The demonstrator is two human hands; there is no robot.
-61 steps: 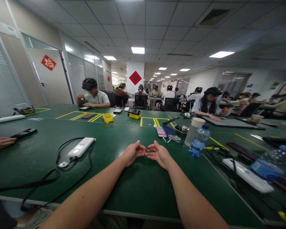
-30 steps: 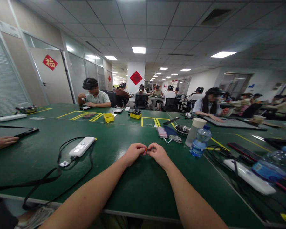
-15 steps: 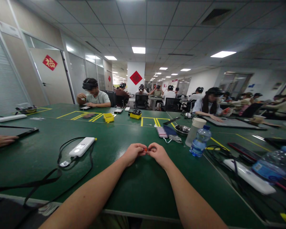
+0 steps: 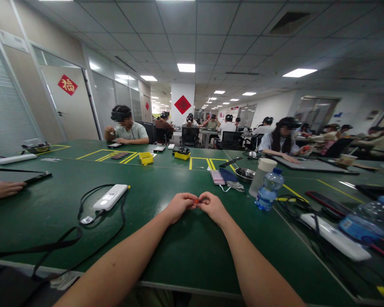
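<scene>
My left hand and my right hand meet over the green table, fingertips almost touching. Between them is a small orange-red piece, too small and covered by fingers to tell its kind. The left thumb and forefinger pinch the piece. The right thumb and forefinger are also closed in a pinch at its right side; what lies inside that pinch is mostly hidden.
A white power bank with black cables lies on the left. To the right stand a blue-capped water bottle and a pale tumbler. Beyond are a metal bowl and a yellow bin. A co-worker's hand rests far left.
Both hands stay in nearly the same place, pinching at the small orange-red piece. Nothing on the table has visibly moved.
</scene>
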